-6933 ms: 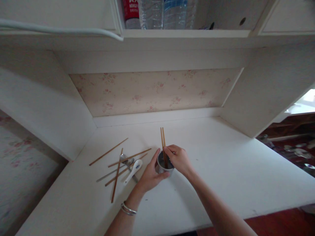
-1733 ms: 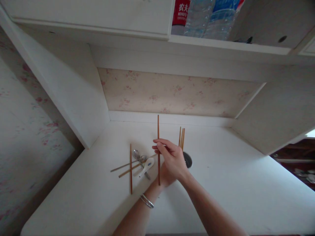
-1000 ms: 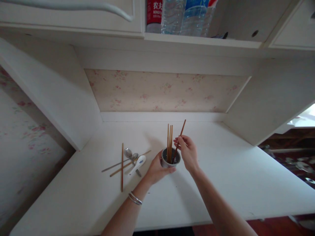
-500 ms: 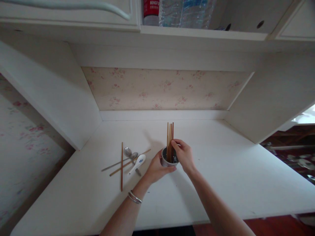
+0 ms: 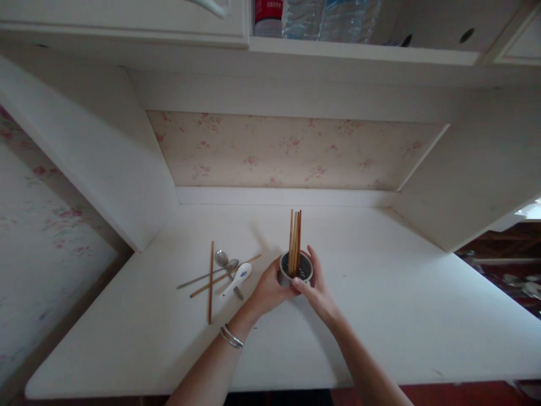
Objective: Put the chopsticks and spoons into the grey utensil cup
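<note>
Both my hands are wrapped round a small round cup with a dark inside. My left hand grips its left side, and my right hand holds its right side with the thumb at the near rim. Several wooden chopsticks stand upright in the cup, leaning together. To the left of my left hand lie a white ceramic spoon with a blue mark, a large metal spoon, a smaller metal spoon and two loose chopsticks, one of them a reddish-brown chopstick, crossing one another.
The white countertop sits between side panels, with a flowered back wall behind. Overhead, a cupboard shelf holds clear plastic bottles and a red-labelled container.
My right hand has let go of the chopsticks and moved down onto the cup's right side. My left hand keeps its hold on the cup. The view has shifted slightly.
</note>
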The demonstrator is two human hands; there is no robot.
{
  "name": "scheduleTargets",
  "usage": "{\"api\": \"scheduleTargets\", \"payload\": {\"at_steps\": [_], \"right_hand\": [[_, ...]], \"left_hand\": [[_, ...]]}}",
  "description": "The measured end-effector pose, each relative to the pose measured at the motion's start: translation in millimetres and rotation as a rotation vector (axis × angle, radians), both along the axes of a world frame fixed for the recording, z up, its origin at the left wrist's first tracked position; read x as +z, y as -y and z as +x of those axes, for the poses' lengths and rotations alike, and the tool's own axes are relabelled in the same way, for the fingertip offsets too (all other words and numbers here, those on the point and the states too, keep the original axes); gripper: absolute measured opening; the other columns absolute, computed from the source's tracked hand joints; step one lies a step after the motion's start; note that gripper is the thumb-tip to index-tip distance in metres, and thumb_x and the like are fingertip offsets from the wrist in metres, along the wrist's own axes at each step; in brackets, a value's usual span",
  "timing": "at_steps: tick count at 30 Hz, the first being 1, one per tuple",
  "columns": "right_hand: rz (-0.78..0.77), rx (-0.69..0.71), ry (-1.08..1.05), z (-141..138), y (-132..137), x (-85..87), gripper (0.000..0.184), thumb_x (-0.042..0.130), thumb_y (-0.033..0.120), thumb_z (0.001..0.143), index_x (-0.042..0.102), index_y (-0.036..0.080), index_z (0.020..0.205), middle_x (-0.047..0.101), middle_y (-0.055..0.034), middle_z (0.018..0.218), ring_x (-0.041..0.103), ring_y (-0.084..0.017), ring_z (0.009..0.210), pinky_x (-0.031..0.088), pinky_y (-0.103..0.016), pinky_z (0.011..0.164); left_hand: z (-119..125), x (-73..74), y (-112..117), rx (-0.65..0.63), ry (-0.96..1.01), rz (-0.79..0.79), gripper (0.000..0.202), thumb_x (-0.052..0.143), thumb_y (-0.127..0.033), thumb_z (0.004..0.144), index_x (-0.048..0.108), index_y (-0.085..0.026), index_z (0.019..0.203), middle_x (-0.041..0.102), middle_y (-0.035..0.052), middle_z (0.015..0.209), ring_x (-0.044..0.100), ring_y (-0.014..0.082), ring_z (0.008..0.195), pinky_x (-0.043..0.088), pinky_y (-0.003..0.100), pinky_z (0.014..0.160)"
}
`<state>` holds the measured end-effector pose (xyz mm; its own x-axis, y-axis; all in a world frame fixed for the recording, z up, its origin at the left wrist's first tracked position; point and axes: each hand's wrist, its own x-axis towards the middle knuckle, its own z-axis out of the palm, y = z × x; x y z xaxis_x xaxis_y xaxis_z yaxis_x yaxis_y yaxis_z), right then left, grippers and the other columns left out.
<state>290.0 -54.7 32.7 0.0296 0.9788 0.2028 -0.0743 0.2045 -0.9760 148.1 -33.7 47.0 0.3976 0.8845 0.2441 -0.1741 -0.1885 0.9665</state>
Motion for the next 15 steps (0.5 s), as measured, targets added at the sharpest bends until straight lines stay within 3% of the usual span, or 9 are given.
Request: {"api": "scheduleTargets", "payload": {"at_steps": [2,4,7,9,12,14,15], "right_hand": [[-0.006,0.007,0.012,-2,2,-13.7,0.1,0.082,0.037,0.07,0.022,0.029,0.149,0.051,-0.0102,0.142,0.05,-0.028,0.13,0.032,-0.052,0.114],[0.011,-0.022,0.04,-2,2,-24.7,0.09,0.083,0.036,0.069,0.033,0.026,0.144,0.056,-0.0113,0.137,0.052,-0.03,0.128,0.034,-0.053,0.112],[0.033,-0.061,0.091,-2,1,-33.7,0.075,0.083,0.036,0.069,0.047,0.024,0.134,0.061,-0.0118,0.13,0.056,-0.033,0.121,0.039,-0.056,0.107],[0.023,-0.06,0.091,-2,1,-36.0,0.075,0.083,0.036,0.069,0.046,0.026,0.134,0.062,-0.0116,0.129,0.057,-0.033,0.119,0.041,-0.057,0.106],[-0.002,-0.056,0.091,-2,0,-37.6,0.078,0.083,0.037,0.069,0.044,0.028,0.135,0.06,-0.011,0.131,0.057,-0.034,0.12,0.042,-0.058,0.105],[-0.004,-0.068,0.115,-3,-1,-38.4,0.078,0.084,0.038,0.068,0.044,0.028,0.135,0.061,-0.0107,0.131,0.056,-0.034,0.121,0.041,-0.059,0.105],[0.006,-0.074,0.118,-3,-2,-38.7,0.077,0.084,0.038,0.068,0.045,0.027,0.134,0.061,-0.011,0.131,0.056,-0.035,0.121,0.041,-0.06,0.105]], "left_hand": [[2,-1.6,0,-0.003,-0.02,0.036,0.06,0.079,-0.021,0.069,0.056,-0.019,0.124,0.065,0.0093,0.122,0.061,0.0251,0.109,0.048,0.039,0.098],[0,-5.0,4,0.049,-0.093,0.096,0.06,0.078,-0.02,0.068,0.056,-0.018,0.124,0.063,0.0102,0.123,0.06,0.0254,0.111,0.047,0.039,0.1],[-14,-7.7,17,0.209,-0.293,0.193,0.076,0.081,-0.022,0.064,0.05,-0.021,0.134,0.055,0.0112,0.136,0.052,0.0271,0.123,0.042,0.04,0.106],[-33,-4.3,28,0.326,-0.433,0.164,0.07,0.077,-0.03,0.07,0.05,-0.022,0.135,0.055,0.0111,0.135,0.057,0.0255,0.117,0.047,0.037,0.098],[-74,9.2,35,0.476,-0.612,0.031,0.035,0.056,-0.044,0.088,0.065,-0.021,0.111,0.071,0.0065,0.102,0.066,0.0189,0.083,0.052,0.03,0.076],[-103,20.1,29,0.634,-0.766,-0.026,0.035,0.047,-0.048,0.091,0.068,-0.021,0.097,0.072,0.0042,0.084,0.066,0.0187,0.074,0.049,0.027,0.067],[-117,24.7,24,0.737,-0.868,-0.021,0.035,0.046,-0.048,0.091,0.068,-0.022,0.095,0.073,0.004,0.085,0.067,0.0192,0.076,0.048,0.027,0.069]]}}
